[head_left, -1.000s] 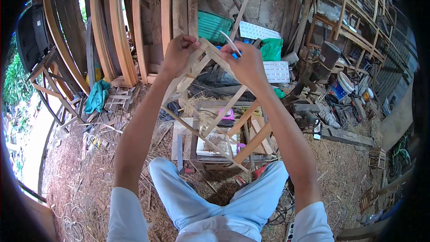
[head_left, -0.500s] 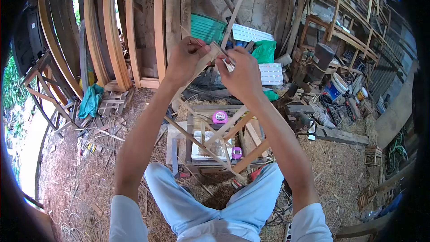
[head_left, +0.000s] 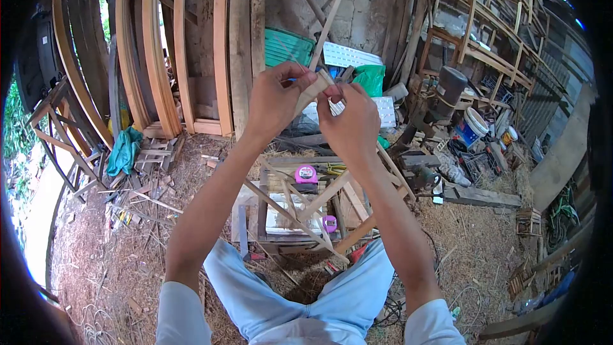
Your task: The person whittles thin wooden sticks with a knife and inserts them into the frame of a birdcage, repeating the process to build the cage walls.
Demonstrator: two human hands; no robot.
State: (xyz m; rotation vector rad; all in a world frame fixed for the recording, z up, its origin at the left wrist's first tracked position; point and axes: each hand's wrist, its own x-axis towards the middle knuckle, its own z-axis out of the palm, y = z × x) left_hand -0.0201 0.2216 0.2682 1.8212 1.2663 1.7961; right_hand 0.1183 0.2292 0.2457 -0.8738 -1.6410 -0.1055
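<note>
Both hands are raised in front of me at the top end of a pale wooden slat (head_left: 309, 97), part of a light frame of thin strips that slopes down toward my knees. My left hand (head_left: 276, 94) is closed on the slat, thumb and finger pinched near its end. My right hand (head_left: 352, 114) is closed too, its fingertips pressed together at the slat's right edge. Whether anything small sits between those fingertips is hidden. Crossed thin strips (head_left: 297, 217) of the frame rest over a low wooden box (head_left: 262, 223) between my knees.
A pink tape measure (head_left: 306, 174) and a second pink tape measure (head_left: 329, 223) lie at the box. A metal square (head_left: 243, 230) stands left of it. Tall wooden frames (head_left: 150, 51) lean at the back left. Shavings and scraps cover the floor (head_left: 128, 268).
My right fingertips have shifted onto the slat's edge, and the shiny thing by them no longer shows. The slat's end has turned slightly. The whole view has shifted a little.
</note>
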